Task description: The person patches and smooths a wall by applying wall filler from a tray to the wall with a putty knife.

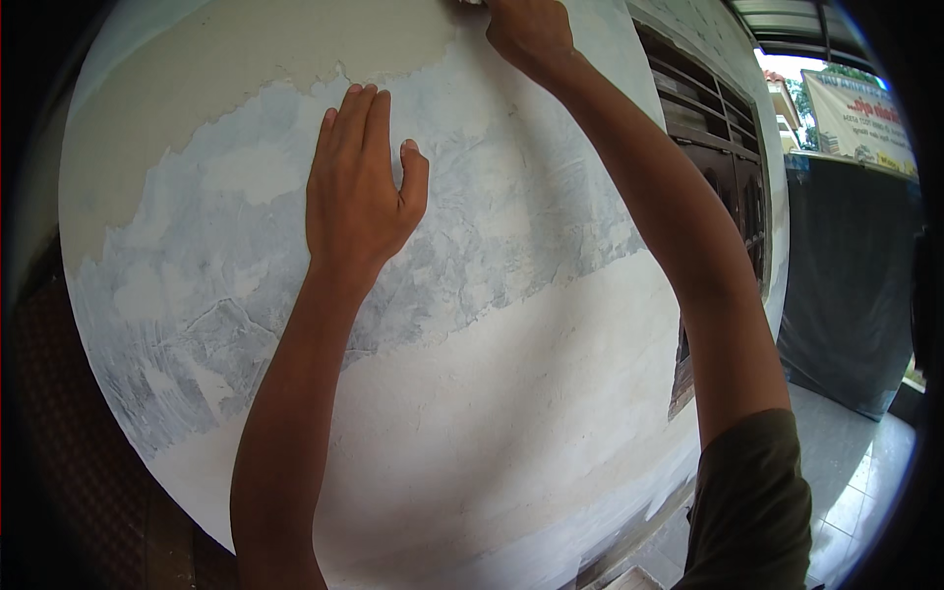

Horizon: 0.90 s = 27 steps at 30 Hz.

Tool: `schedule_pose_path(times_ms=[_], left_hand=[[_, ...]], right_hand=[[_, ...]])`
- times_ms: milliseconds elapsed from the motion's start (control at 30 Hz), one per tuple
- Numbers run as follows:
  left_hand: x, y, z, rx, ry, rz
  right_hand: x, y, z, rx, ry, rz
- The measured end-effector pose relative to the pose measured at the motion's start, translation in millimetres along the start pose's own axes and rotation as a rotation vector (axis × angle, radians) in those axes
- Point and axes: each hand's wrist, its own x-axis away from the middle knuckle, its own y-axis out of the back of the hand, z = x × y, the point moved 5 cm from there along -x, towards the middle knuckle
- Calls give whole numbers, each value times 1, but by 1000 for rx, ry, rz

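My left hand [362, 182] lies flat against a wall [492, 413], fingers stretched upward and thumb apart. Around it the wall is patchy grey-white, with rough, scraped-looking marks. Higher up, a beige coat [265, 59] ends in a ragged, flaking edge just above my fingertips. At the top of the view my right hand [531, 34] is closed, reaching up to the wall near that beige area. A small pale bit of something shows beside its fingers, but the picture's edge cuts it off and its kind cannot be made out.
To the right is a dark wooden window [723, 147] with slats, set into the wall. Beyond it hang a black sheet [846, 285] and a printed banner [855, 113]. Glossy floor tiles [851, 511] show at lower right. A dark reddish patterned surface [69, 423] lies at the left.
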Motion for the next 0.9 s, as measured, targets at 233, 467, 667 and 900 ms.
schedule_pose_path(times_ms=[233, 467, 667, 900], left_hand=[[3, 1, 4, 111, 14, -47], [42, 14, -15, 585, 433, -13], [104, 37, -89, 796, 459, 35], [201, 56, -164, 982, 499, 169]], right_hand=[[111, 90, -15, -439, -296, 117], [220, 170, -10, -1079, -841, 269], [311, 236, 11, -1133, -1088, 337], [427, 285, 16, -1133, -1455, 538]])
